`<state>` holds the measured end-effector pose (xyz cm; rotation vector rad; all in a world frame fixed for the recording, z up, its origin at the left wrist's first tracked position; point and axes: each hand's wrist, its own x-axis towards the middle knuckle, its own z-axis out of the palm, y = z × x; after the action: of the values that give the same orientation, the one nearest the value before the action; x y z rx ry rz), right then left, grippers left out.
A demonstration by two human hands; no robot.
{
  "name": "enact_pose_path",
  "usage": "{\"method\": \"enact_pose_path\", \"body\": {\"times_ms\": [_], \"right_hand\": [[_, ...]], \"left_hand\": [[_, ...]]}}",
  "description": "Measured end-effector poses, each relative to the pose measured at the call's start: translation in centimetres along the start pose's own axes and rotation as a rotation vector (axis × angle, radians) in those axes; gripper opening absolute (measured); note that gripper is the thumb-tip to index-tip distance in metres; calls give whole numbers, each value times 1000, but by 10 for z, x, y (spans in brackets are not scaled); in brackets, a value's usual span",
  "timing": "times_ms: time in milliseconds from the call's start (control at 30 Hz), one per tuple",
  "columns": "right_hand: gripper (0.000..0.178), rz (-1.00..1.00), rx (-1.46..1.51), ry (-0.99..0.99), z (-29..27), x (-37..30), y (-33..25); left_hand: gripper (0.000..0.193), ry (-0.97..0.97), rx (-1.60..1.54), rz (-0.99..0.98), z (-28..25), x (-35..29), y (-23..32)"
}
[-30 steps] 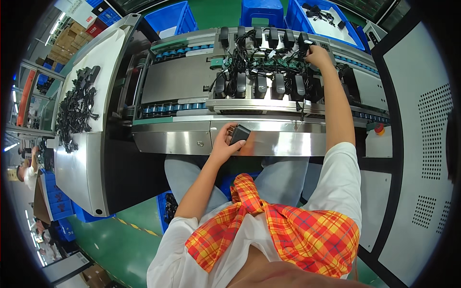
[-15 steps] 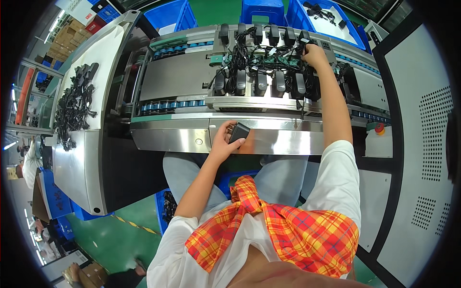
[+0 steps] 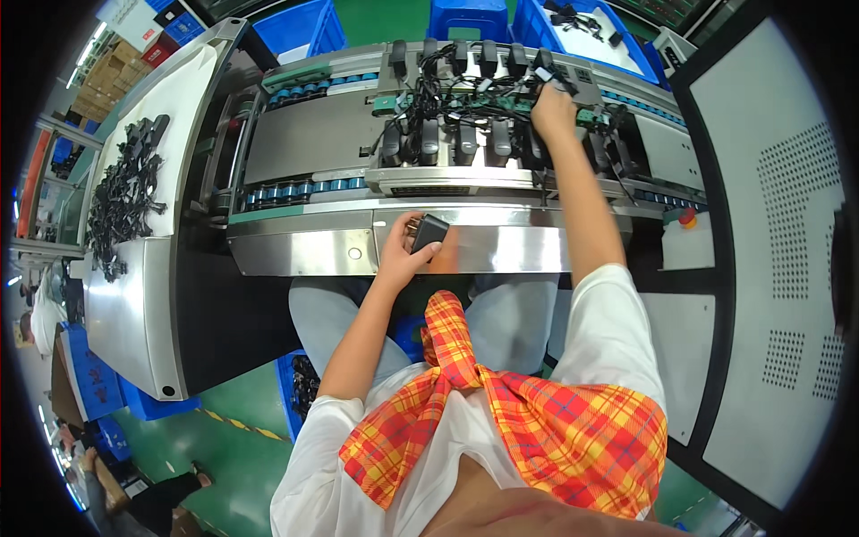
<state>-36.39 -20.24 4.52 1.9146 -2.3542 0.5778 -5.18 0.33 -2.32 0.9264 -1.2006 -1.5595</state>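
Note:
My left hand (image 3: 400, 255) is closed around a black power adapter (image 3: 432, 234), with its metal prongs showing beside my fingers. It is held just in front of the machine's steel front edge. My right hand (image 3: 555, 115) reaches to the far right part of a metal fixture (image 3: 420, 182), its fingers closed among black cords and small connectors. What exactly they grip is too small to make out. Two rows of black adapters stand in the fixture, including one adapter (image 3: 465, 143) in the near row. Tangled black cables (image 3: 438, 98) lie between the rows.
A conveyor with blue rollers (image 3: 309, 190) runs under the fixture. To the left, a pile of black adapters and cords (image 3: 130, 192) lies on a white surface. Blue bins (image 3: 300, 34) stand behind. On the right are a red emergency button (image 3: 687, 217) and a white perforated panel (image 3: 787, 242).
The whole view has shifted slightly. My right hand has come a little nearer to me over the fixture, still among the cords. My left hand keeps hold of the adapter.

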Motion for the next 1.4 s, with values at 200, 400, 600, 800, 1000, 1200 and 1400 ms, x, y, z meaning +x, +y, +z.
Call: {"method": "enact_pose_path", "body": {"times_ms": [200,400,600,800,1000,1200,1400], "right_hand": [[47,-182,668,207,-52,-195,-60],[63,70,1203,-114,-44,-283,-95],[42,119,1567,-219,-67,-198,-45],[22,175,1687,279,-90,-21,35],[41,521,1087,94,-3,87,102],[70,210,168,50,30,112,117],[70,63,68,59,21,106,95]], "left_hand": [[53,105,-47,-26,13,-7,6],[51,111,-276,-12,73,-4,23],[40,100,750,404,42,4,56],[26,198,1166,524,-6,-10,-9],[27,277,1417,781,-8,-14,-29],[27,271,1421,771,-9,-13,-31],[28,292,1440,769,-10,-16,-33]]}}
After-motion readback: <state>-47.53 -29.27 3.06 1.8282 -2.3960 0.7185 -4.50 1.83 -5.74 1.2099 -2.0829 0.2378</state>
